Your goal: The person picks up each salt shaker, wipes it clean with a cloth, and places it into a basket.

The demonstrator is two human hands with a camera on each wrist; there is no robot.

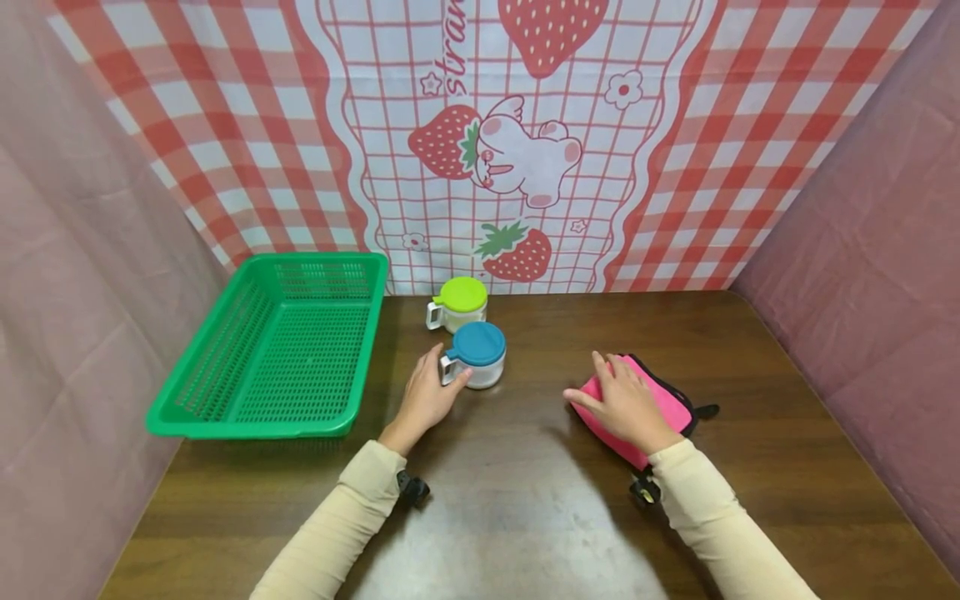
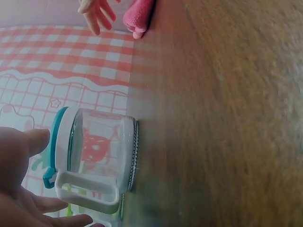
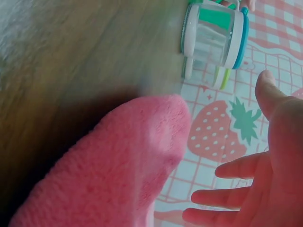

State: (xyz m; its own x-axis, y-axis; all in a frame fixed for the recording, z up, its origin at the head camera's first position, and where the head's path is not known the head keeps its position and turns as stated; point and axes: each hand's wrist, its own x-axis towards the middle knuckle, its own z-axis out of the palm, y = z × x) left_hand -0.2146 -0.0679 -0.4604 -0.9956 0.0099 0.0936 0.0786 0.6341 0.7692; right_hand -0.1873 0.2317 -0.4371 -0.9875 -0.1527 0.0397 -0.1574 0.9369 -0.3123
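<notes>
A clear seasoning jar with a blue lid and white handle [image 1: 480, 353] stands upright on the table. My left hand [image 1: 429, 395] is at its handle side, thumb and fingers spread apart. In the left wrist view the thumb [image 2: 37, 142] is by the lid and the fingers extend past the handle [image 2: 87, 191]; contact is unclear. Behind it is a similar jar with a lime-green lid [image 1: 462, 302]. My right hand [image 1: 626, 407] hovers with spread fingers over a fuzzy pink pouch [image 1: 671, 406] with black trim, partly hiding it. The right wrist view shows that hand [image 3: 284, 156] apart from the pouch [image 3: 113, 161].
A green plastic basket [image 1: 367, 350] with slotted walls sits on the left of the brown wooden table [image 1: 480, 517]. A checked strawberry-print cloth [image 1: 660, 167] hangs along the back edge. Pink cloths [image 1: 862, 217] hang at both sides.
</notes>
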